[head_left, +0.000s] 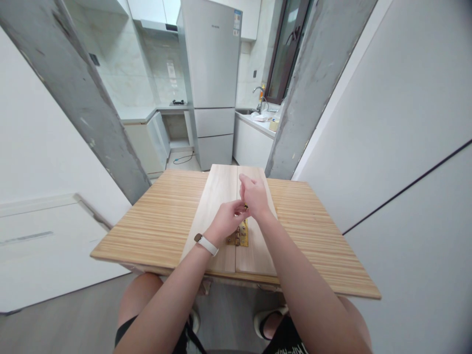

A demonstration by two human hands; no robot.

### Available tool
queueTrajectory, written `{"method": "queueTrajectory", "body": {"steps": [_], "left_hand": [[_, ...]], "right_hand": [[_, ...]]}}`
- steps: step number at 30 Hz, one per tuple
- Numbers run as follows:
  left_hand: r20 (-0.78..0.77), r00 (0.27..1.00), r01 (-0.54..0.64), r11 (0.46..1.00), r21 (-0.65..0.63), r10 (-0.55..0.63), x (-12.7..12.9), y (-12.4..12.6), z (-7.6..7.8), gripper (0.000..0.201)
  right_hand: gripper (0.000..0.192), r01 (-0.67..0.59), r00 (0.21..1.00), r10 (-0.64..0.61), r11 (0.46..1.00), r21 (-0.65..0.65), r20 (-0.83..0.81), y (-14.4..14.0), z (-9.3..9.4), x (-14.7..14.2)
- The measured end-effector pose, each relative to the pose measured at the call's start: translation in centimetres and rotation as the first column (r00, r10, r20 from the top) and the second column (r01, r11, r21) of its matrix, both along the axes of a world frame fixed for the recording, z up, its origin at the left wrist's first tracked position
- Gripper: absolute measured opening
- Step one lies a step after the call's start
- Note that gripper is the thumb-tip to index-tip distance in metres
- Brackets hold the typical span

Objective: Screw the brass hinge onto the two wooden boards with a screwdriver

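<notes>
Two pale wooden boards lie side by side, the left board (212,206) against the right board (261,255). A brass hinge (242,236) with screw holes spans their seam, its upper part covered by my hands. My left hand (229,217), with a white-strapped watch (206,243) on the wrist, is just above the hinge, fingertips pinched together. Over the right board my right hand (254,194) is curled closed, its wrist close to the left fingertips. A small dark and yellowish bit shows between the hands, too little to name. What either hand grips is hidden.
The boards rest on a striped wood-grain table (313,231); its front edge is close to my knees. Beyond stand a silver fridge (214,64) and a counter with a sink and tap (261,98). White panels flank the table on both sides.
</notes>
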State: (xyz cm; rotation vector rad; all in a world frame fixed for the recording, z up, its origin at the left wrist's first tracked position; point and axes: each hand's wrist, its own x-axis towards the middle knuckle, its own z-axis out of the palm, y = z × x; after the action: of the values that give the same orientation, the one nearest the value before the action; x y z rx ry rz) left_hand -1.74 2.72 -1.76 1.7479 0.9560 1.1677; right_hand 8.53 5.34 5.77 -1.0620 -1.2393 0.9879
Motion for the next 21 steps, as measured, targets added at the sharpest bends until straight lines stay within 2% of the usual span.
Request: {"method": "queueTrajectory", "body": {"steps": [2,4,6,7,9,12,16,18,21], "left_hand": [[0.146,0.987,0.077,0.995,-0.056,-0.068,-0.1,0.2,0.1,0.022],[0.276,0.955,0.141,0.986,-0.084,-0.113,-0.2,0.5,0.4,0.022],[0.342,0.930,0.174,0.981,-0.086,-0.135,-0.2,0.7,0.7,0.019],[0.344,0.930,0.170,0.982,-0.082,-0.132,-0.1,0.8,0.8,0.018],[0.307,0.947,0.125,0.990,-0.068,-0.098,0.0,0.9,1.0,0.019],[0.219,0.976,0.022,0.999,-0.040,-0.013,0.0,0.7,0.9,0.026],[0.167,0.983,-0.067,0.997,-0.025,0.071,0.1,0.1,1.0,0.028],[0.131,0.984,-0.120,0.993,-0.006,0.119,0.2,-0.3,1.3,0.026],[0.077,0.976,-0.208,0.977,0.041,0.204,0.5,-1.0,1.9,0.023]], "right_hand": [[0.056,-0.254,0.967,0.252,0.966,-0.043,-0.036,0.6,0.2,0.8],[0.056,-0.466,0.884,0.462,0.882,-0.066,-0.067,1.1,0.4,1.5],[0.057,-0.577,0.815,0.570,0.814,-0.069,-0.099,1.4,0.6,1.9],[0.057,-0.589,0.806,0.580,0.806,-0.063,-0.117,1.5,0.5,2.0],[0.059,-0.557,0.827,0.547,0.829,-0.050,-0.129,1.4,0.5,2.0],[0.058,-0.441,0.896,0.437,0.897,-0.033,-0.083,0.7,0.3,1.7],[0.045,-0.203,0.979,0.205,0.971,0.123,-0.005,-1.1,0.7,1.1],[0.039,-0.034,0.999,0.037,0.979,0.199,-0.010,-1.9,1.0,0.7],[0.036,0.172,0.985,-0.169,0.965,0.198,-0.032,-3.1,0.9,-0.3]]}}
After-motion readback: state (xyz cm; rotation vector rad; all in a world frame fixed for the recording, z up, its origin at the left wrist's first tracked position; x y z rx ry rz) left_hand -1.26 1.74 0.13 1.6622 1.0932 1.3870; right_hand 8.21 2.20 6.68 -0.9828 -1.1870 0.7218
